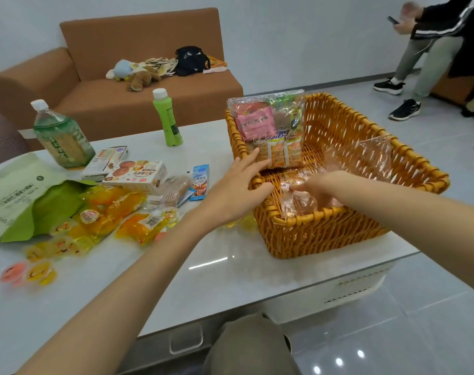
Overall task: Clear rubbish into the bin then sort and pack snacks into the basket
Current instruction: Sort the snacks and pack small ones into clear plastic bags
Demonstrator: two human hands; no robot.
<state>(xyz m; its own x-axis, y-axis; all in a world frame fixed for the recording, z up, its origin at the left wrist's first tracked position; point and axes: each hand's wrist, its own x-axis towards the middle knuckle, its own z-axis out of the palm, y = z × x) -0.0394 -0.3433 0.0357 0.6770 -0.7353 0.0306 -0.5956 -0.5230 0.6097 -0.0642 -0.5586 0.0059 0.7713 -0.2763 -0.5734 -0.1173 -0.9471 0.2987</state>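
Observation:
An orange wicker basket (pixel 338 231) stands on the right of the white table (pixel 176 280). A clear bag of assorted snacks (pixel 268 125) stands upright against the basket's left wall. My left hand (pixel 235 185) rests on the basket's left rim, its fingers touching the bag's lower edge. My right hand (pixel 317 188) is inside the basket, its fingers on clear-wrapped pastries (pixel 298 204) at the bottom. On the table to the left lie snack boxes (pixel 138 173), yellow jelly bags (pixel 108 212), loose jelly cups (pixel 38 272), a blue sachet (pixel 200 181) and a green bag (pixel 22 201).
Two bottles stand on the table: a large clear green one (pixel 60 136) and a slim bright green one (pixel 168 117). A brown sofa (pixel 116 85) with toys and a black bag is behind. Another person (pixel 430 50) stands at the far right.

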